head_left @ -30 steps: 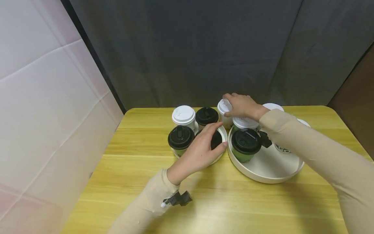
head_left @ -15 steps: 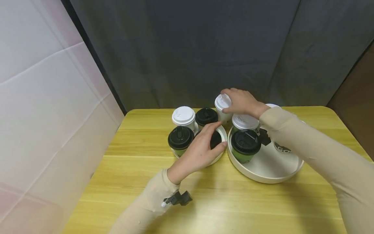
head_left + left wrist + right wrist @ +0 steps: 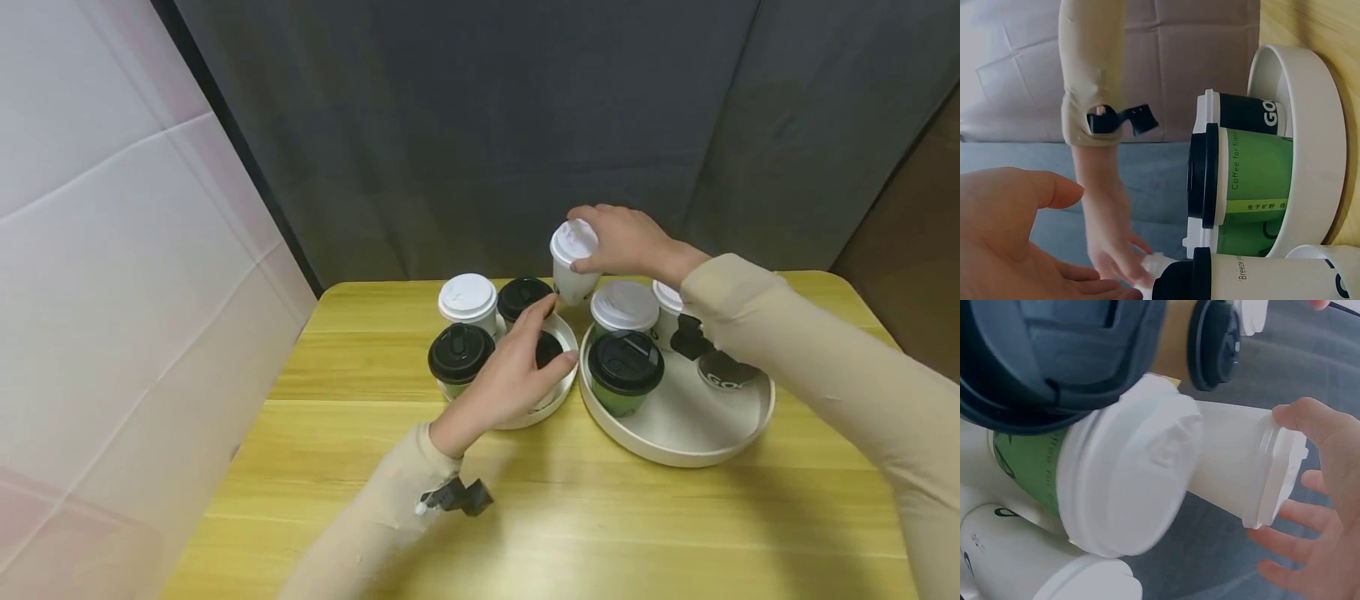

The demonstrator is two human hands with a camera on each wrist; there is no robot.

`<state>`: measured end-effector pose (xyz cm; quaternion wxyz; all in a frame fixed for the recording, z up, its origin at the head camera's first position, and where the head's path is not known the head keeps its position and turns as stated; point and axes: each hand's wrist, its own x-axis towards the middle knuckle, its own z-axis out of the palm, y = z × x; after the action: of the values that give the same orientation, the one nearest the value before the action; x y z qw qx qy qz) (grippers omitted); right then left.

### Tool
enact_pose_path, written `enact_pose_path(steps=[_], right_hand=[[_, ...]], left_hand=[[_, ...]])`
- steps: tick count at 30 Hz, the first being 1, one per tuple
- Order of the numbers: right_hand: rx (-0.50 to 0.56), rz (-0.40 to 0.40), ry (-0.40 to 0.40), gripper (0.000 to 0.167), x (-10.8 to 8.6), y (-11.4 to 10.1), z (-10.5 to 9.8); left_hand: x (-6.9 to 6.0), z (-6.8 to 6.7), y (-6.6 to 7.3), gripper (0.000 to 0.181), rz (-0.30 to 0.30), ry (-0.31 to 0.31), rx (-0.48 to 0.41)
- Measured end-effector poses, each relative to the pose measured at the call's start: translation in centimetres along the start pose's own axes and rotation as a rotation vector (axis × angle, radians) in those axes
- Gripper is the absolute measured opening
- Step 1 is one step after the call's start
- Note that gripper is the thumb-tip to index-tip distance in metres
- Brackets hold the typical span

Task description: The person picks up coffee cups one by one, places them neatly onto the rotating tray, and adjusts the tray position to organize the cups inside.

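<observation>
My right hand [image 3: 633,242] grips a white paper cup with a white lid [image 3: 574,265] near its rim, raised behind the two trays. In the right wrist view the thumb lies on one side of that cup's lid [image 3: 1275,478] and fingers on the other. My left hand [image 3: 513,375] is spread beside a black-lidded cup [image 3: 549,348] on the smaller left tray [image 3: 557,407]. The left wrist view shows this white-bodied cup [image 3: 1266,275], with my left fingers [image 3: 1079,284] extended near its lid, contact unclear.
The larger right tray [image 3: 675,457] holds a green cup with a black lid [image 3: 626,373], a white-lidded cup [image 3: 625,306] and others partly behind my right arm. More lidded cups, one white-lidded [image 3: 468,298] and one black-lidded [image 3: 461,353], stand at the left tray. A dark curtain [image 3: 480,142] hangs behind.
My right hand has lifted the white-lidded cup upward from behind the trays. The left hand stays almost in place.
</observation>
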<state>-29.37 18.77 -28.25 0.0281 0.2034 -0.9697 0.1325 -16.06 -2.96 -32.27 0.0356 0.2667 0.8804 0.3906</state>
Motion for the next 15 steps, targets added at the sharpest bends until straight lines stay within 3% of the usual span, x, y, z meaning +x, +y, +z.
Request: enact_pose_path(steps=[15], right_hand=[[-0.005,-0.026,0.041,0.075,-1.0,-1.2,-3.1]], left_hand=[[2.6,-0.4,-0.7,0.082,-0.089,-0.036,-0.146]])
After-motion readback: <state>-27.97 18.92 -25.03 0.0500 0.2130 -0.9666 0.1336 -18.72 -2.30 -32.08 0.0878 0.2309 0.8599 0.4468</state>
